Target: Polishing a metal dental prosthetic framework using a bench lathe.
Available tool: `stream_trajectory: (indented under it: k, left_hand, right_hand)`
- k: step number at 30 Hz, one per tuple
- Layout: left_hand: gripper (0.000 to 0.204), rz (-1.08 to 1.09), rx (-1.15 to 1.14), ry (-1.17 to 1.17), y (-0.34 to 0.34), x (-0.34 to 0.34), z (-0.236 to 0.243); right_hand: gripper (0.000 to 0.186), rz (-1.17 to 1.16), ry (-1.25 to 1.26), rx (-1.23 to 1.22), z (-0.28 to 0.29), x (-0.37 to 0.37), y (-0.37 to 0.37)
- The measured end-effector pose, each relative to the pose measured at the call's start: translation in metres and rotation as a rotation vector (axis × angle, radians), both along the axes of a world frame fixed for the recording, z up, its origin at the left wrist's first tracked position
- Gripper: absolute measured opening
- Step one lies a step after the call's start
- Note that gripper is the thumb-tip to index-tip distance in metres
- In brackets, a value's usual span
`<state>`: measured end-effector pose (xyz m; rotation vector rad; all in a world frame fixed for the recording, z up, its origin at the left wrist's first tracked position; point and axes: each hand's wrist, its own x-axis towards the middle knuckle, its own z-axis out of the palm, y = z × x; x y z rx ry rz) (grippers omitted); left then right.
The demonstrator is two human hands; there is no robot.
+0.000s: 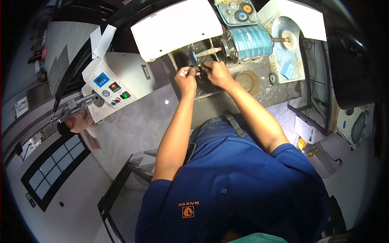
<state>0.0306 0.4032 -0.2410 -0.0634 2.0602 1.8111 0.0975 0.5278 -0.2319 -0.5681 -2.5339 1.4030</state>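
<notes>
Both hands are close together in the dark recess below the white hood (178,26). My left hand (187,82) has its fingers pinched together at a small piece, too small to name. Just to its right, my right hand (220,75) is closed too, fingertips turned in toward the left ones. What it grips is hidden. Right above the fingertips stands a small blue-edged wheel (194,57) on the tapered spindle (209,52) of a teal bench motor (250,42). Whether the piece touches the wheel I cannot tell.
Right of the motor is a large round disc (279,28) on its other shaft. A round bowl (248,82) and small brush wheel (273,78) lie nearer. A blue tray (231,23) holds wheels behind. At left stands a white control box (107,87); a person (77,121) is beyond.
</notes>
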Motion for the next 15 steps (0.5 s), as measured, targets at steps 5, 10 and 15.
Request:
stream_trajectory:
  k: [5, 10, 15]
  left_hand:
    - [0.007, 0.091, 0.120, -0.087, -0.015, -0.004, -0.003]
    - [0.008, -0.044, 0.075, 0.185, -0.034, -0.001, 0.008]
    - [0.005, -0.085, 0.034, 0.255, -0.027, 0.005, 0.010]
  right_hand:
    - [0.020, 0.102, -0.065, 0.017, 0.004, -0.009, -0.012]
    - [0.014, 0.096, 0.067, 0.002, 0.006, -0.001, -0.025]
    - [0.011, 0.057, 0.144, 0.008, -0.001, 0.002, -0.021]
